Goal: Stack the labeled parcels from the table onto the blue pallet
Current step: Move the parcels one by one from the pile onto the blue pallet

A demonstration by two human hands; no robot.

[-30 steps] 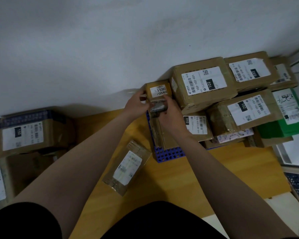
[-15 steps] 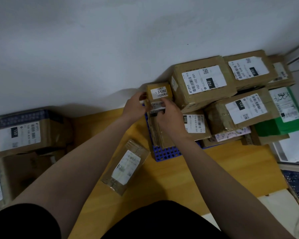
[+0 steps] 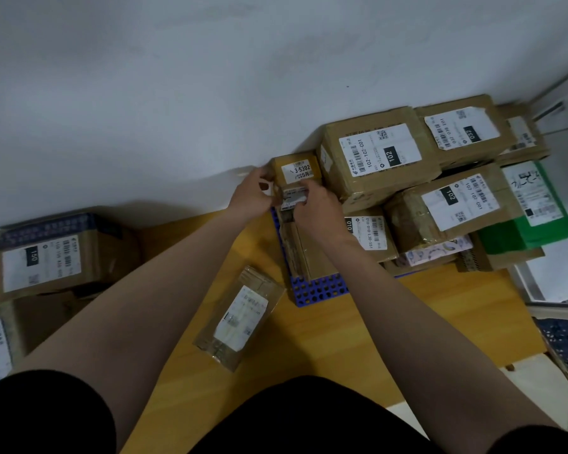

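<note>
Both ends of the small brown labelled cardboard parcel (image 3: 294, 195) sit pinched in my left hand (image 3: 251, 196) and right hand (image 3: 315, 211), long axis crosswise between them, at the far-left corner of the blue plastic pallet (image 3: 318, 290).

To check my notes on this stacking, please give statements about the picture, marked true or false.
1. Both the left hand and the right hand hold a small brown labelled parcel beside the yellow-brown box marked 3-5302. True.
2. The green box sits at the blue plastic pallet's left end. False: the right end.
3. A flat clear-wrapped parcel with white label lies on the wooden table, off the pallet. True.
4. The big brown cardboard box marked 150 stands on the pallet. False: it is far left, apart from it.
</note>
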